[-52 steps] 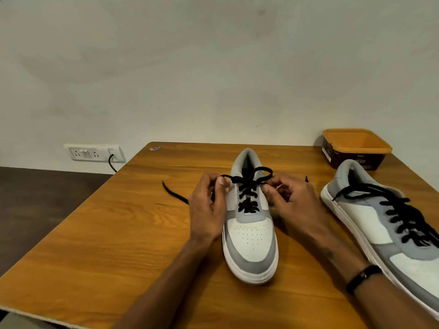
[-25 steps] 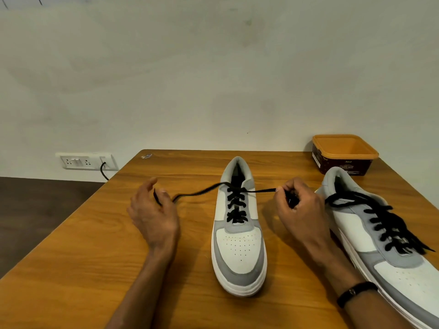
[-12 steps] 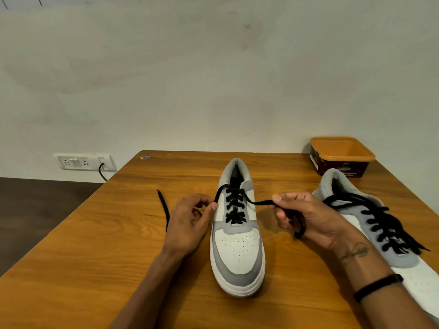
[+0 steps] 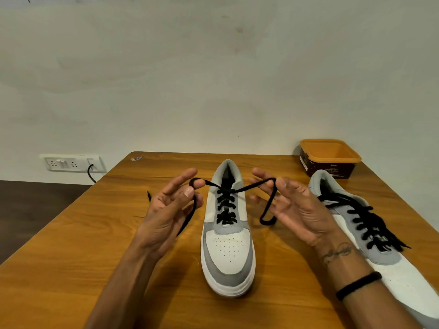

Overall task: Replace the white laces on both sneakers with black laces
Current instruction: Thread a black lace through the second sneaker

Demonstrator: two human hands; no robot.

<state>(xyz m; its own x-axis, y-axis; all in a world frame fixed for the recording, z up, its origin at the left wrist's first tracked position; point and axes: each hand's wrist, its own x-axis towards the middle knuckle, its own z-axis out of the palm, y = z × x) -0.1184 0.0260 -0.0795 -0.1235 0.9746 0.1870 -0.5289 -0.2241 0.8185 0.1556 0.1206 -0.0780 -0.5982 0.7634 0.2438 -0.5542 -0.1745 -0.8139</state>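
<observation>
A white and grey sneaker (image 4: 228, 248) stands in the middle of the wooden table (image 4: 71, 257), toe toward me, threaded with a black lace (image 4: 225, 205). My left hand (image 4: 169, 211) is raised left of the shoe, palm up, pinching a loop of the lace's left end between thumb and fingers. My right hand (image 4: 293, 205) is raised on the other side, holding a loop of the right end that hangs down over the palm. A second sneaker (image 4: 394, 276) with black laces lies at the right, partly behind my right forearm.
An orange and brown tub (image 4: 330, 157) sits at the table's far right corner, just behind the second sneaker. A wall socket (image 4: 72, 163) with a black cable is on the wall at the left. The floor drops away left of the table edge.
Both hands have lifted off the table and turned palm up, each now holding a loop of the lace; before, they pulled the ends out sideways and then came back beside the shoe.
</observation>
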